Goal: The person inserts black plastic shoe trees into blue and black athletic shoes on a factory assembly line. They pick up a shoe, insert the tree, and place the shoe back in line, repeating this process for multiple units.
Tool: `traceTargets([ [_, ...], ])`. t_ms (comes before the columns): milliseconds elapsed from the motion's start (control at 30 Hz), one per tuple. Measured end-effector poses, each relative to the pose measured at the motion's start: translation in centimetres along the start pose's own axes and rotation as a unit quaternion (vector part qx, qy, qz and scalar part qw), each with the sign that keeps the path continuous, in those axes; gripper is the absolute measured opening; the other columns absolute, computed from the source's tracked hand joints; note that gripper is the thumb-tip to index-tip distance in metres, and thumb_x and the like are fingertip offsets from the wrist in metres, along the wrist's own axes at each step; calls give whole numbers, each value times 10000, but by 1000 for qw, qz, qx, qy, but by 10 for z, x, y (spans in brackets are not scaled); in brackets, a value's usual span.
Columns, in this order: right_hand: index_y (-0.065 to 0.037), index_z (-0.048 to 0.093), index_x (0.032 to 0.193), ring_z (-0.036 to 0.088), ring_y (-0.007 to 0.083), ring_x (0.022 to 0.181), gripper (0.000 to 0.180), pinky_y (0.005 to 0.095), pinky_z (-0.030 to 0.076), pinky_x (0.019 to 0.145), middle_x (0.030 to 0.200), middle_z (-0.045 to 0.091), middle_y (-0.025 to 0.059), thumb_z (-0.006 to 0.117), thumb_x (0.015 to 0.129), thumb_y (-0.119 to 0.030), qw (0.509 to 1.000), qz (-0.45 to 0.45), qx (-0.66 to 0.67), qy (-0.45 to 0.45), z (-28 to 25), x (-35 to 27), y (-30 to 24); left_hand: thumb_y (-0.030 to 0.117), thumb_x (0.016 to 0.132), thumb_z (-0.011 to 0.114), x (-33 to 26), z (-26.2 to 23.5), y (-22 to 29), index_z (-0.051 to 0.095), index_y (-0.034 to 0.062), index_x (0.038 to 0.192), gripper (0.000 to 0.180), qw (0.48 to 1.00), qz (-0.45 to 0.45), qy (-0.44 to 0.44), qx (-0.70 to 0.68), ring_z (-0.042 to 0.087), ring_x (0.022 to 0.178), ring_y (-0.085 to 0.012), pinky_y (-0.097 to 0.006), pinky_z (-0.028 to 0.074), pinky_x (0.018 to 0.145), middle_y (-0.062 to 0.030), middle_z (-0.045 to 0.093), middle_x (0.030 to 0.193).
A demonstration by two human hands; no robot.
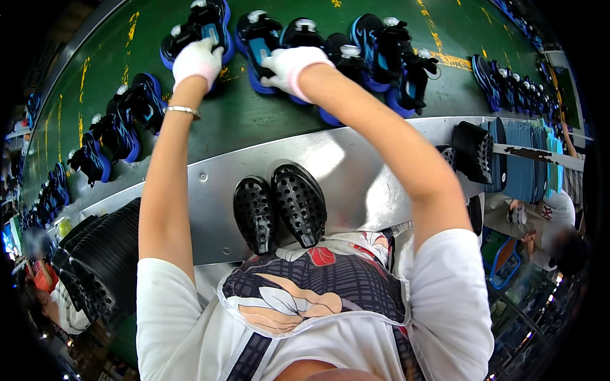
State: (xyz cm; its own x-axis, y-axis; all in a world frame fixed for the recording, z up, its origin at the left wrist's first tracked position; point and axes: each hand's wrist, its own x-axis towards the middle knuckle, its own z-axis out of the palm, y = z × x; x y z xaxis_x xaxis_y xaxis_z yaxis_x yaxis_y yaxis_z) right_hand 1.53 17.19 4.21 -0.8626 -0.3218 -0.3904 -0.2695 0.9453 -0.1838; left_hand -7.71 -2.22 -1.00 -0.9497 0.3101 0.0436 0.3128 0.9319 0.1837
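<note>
Both my hands wear white gloves and reach out to black-and-blue sneakers at the far side. My left hand (198, 62) is closed at the opening of a sneaker (215, 18), one of a close pair; its fingers are partly hidden. To its right, my right hand (293, 67) grips the side of another sneaker (259, 47), with its fingertips at the opening. More sneakers (378, 51) stand just beyond my right wrist. Near my body, two black shoe-shaped forms full of holes (298, 203) lie side by side on a metal ledge (216, 219).
The sneakers stand on a green surface (241, 124) with yellow marks, with further rows at left and far right. Stacked black perforated forms (101, 260) are at my left. Blue-grey insoles (527, 155) stand in a row at right. Other people work at both sides.
</note>
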Motion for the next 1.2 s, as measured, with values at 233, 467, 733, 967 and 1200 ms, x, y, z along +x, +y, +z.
traceTargets([
  [233, -133, 567, 1260, 582, 307, 1112, 459, 403, 483, 911, 1228, 599, 110, 525, 917, -434, 990, 106, -93, -17, -7, -61, 89, 403, 833, 606, -72, -13, 97, 707, 122, 1039, 363, 990, 90, -76, -81, 634, 935, -350, -420, 508, 843, -180, 670, 969],
  [467, -148, 577, 1242, 568, 309, 1092, 420, 410, 481, 920, 1291, 549, 58, 629, 850, -292, 974, 119, -153, 116, 16, -114, 103, 378, 911, 520, -80, 6, 145, 665, 93, 961, 324, 995, 36, -71, -64, 639, 930, -352, -449, 517, 802, -164, 670, 990],
  [733, -108, 640, 1107, 599, 289, 1030, 292, 382, 475, 891, 1105, 635, 111, 588, 886, -291, 928, 222, 45, 296, 32, -270, 69, 438, 843, 637, -87, -1, 116, 726, 152, 911, 307, 981, 112, 61, 147, 586, 922, -275, -370, 520, 749, -110, 573, 1057],
  [967, -78, 643, 1078, 612, 293, 976, 275, 375, 478, 856, 1035, 641, 136, 628, 852, -235, 834, 392, 103, 375, 62, -378, 114, 334, 867, 626, -96, 19, 142, 664, 45, 1077, 359, 969, 207, 12, -135, 585, 999, -339, -386, 479, 868, -157, 579, 1116],
  [1200, -109, 584, 1159, 585, 279, 1023, 368, 353, 473, 868, 1141, 582, 112, 660, 803, -161, 871, 355, 48, 337, 93, -378, 144, 307, 815, 680, -117, -13, 96, 623, 73, 1179, 437, 968, 190, 153, -50, 545, 1056, -332, -402, 452, 924, -134, 570, 1178],
])
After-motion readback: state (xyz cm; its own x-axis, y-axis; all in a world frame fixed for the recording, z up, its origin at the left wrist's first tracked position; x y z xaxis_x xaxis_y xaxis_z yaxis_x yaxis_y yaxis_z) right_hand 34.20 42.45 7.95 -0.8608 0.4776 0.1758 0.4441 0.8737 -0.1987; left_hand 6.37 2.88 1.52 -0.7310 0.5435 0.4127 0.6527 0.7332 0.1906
